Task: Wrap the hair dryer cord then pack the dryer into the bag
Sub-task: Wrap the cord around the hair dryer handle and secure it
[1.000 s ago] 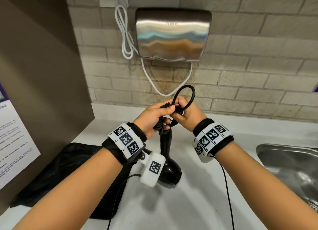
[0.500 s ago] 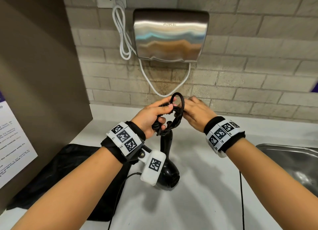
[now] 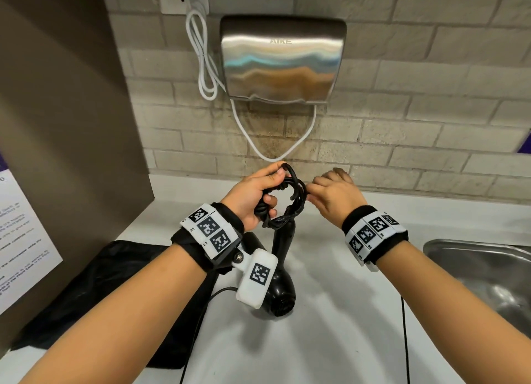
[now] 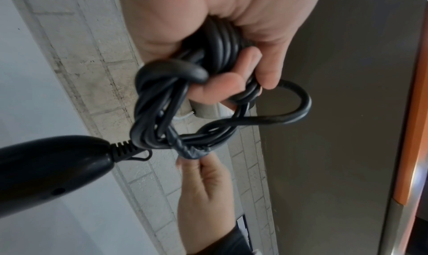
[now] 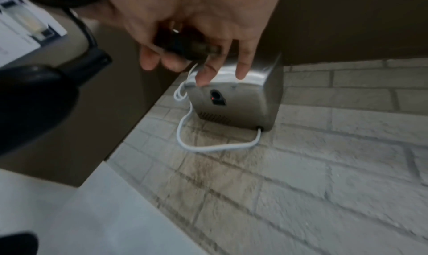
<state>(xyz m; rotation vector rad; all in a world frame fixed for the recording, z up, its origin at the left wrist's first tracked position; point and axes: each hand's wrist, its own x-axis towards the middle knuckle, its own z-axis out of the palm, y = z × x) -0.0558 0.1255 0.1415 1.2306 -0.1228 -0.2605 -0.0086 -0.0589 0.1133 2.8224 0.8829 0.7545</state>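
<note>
My left hand [image 3: 260, 188] grips the black cord [image 3: 290, 204], which is coiled into a small bundle above the white counter. The black hair dryer [image 3: 280, 291] hangs from the bundle, nozzle down near the counter. My right hand [image 3: 313, 192] pinches the right side of the coil. In the left wrist view the coil [image 4: 159, 105] sits in my left hand [image 4: 243, 70]; the right fingertips [image 4: 199, 165] pinch a wrapped part beside the dryer handle [image 4: 53, 167]. In the blurred right wrist view my right hand [image 5: 185, 57] holds a dark piece of cord [image 5: 183, 44]. The black bag [image 3: 115, 291] lies flat on the counter at left.
A steel hand dryer [image 3: 283, 59] with a white cable [image 3: 205, 67] hangs on the brick wall behind. A steel sink [image 3: 482, 271] is at the right. A brown partition [image 3: 57, 125] with a poster [image 3: 20, 240] stands at the left. The white counter [image 3: 330, 340] lies below.
The tall cord loop above my hands has shrunk into the coil. My right hand drew to the right of the bundle and now pinches its side.
</note>
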